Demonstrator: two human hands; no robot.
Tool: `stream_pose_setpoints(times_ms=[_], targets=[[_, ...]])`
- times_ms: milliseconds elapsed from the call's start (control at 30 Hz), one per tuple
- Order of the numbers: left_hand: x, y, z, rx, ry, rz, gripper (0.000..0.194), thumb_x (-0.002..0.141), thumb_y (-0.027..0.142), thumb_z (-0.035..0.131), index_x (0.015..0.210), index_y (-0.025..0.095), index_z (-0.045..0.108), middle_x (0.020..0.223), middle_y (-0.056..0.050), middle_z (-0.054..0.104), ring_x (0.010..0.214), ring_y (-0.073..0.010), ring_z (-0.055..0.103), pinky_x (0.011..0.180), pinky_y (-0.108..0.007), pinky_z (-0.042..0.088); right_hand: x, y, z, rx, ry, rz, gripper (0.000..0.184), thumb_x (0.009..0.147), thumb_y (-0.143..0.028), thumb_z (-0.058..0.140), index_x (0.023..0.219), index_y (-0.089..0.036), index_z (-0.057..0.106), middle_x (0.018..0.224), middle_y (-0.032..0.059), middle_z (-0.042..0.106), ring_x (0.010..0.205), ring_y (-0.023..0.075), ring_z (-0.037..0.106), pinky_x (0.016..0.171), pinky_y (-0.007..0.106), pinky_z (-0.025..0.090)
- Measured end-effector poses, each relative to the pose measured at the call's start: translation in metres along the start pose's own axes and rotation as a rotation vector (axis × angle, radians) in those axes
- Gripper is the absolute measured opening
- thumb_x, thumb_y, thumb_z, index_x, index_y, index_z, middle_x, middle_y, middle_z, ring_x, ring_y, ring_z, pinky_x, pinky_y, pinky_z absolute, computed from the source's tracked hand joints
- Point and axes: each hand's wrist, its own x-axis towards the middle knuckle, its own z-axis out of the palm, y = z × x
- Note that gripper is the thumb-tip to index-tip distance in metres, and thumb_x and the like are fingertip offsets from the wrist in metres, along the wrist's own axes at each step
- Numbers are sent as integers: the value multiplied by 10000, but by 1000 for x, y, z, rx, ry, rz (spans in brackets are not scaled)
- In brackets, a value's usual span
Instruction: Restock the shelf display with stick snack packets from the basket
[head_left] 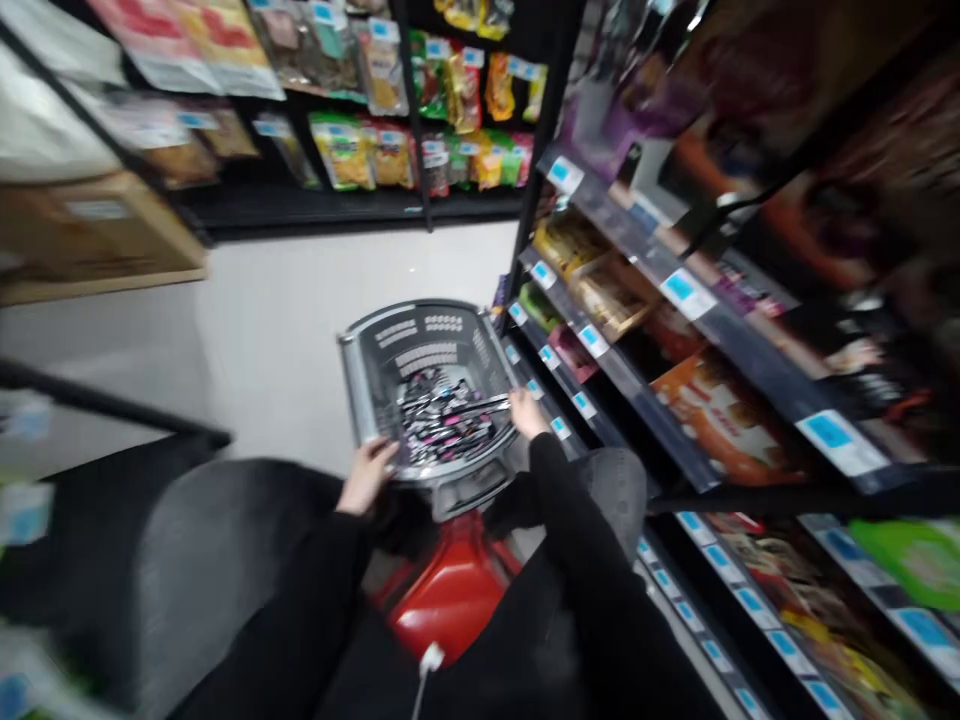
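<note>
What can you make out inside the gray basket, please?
Inside the basket lies a jumbled pile of small dark, pink and silvery items, too blurred to identify. Whatever lies beneath the pile is covered.

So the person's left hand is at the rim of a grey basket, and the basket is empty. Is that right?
Not quite: the basket isn't empty. The head view shows a jumble of small things inside it, dark with bits of pink, too blurred to identify. The rest is right: the basket is grey, and the left hand is at its rim.
</note>
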Motion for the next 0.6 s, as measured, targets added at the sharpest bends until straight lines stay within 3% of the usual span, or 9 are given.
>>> stream_pose_setpoints(times_ms=[33,100,200,300,367,433,500,533,600], targets=[[6,-2,-1,-1,-11,8,285,762,254,552,1026,151,518,953,-79,627,848,-163,611,643,-245,498,9,-9,-6,-70,30,6,257,766,-445,524,806,-202,597,720,24,634,846,218,592,789,380,469],[17,-9,1,67,-171,-15,307,683,340,612,933,170,556,911,-63,651,760,-167,632,618,-252,501,21,-33,-29,-184,66,6,144,731,-365,591,778,-231,613,746,0,649,843,212,597,823,375,460],[23,-21,7,222,-380,40,362,602,468,635,823,185,590,745,-34,673,682,-199,627,635,-292,494,17,-89,-91,-330,69,-135,129,780,-313,527,813,-267,643,805,-27,668,820,182,610,830,328,457],[16,-23,12,453,-420,197,384,618,576,549,701,204,591,607,-6,640,626,-213,601,597,-288,454,6,-157,-179,-583,385,-329,215,827,-292,446,880,-230,644,914,38,662,870,205,597,853,351,431],[10,-19,14,583,-406,274,391,648,586,486,646,206,575,568,1,615,589,-201,573,576,-268,414,8,-193,-242,-800,617,-338,219,817,-222,444,899,-178,641,953,101,648,930,236,580,895,402,388],[6,-13,16,666,-401,345,390,667,572,447,600,203,553,536,5,581,571,-187,544,572,-251,381,18,-215,-297,-1000,702,-216,178,762,-152,515,882,-119,644,957,161,639,957,262,573,886,433,368],[4,-11,18,712,-401,412,394,674,564,432,545,200,511,502,14,528,560,-174,509,569,-238,358,31,-226,-337,-1119,677,72,52,679,-112,619,688,-68,644,846,221,643,888,283,593,814,441,380],[4,-11,18,726,-404,439,398,674,562,434,519,198,481,486,19,496,552,-167,488,562,-231,345,37,-228,-351,-1136,647,201,114,669,-118,638,579,-51,619,755,235,638,827,282,607,763,438,386],[5,-14,18,748,-408,471,401,670,547,458,483,193,425,466,30,434,535,-150,444,547,-219,315,44,-230,-366,-1108,678,215,323,713,-178,617,429,-42,547,572,212,600,682,246,613,664,422,385]])
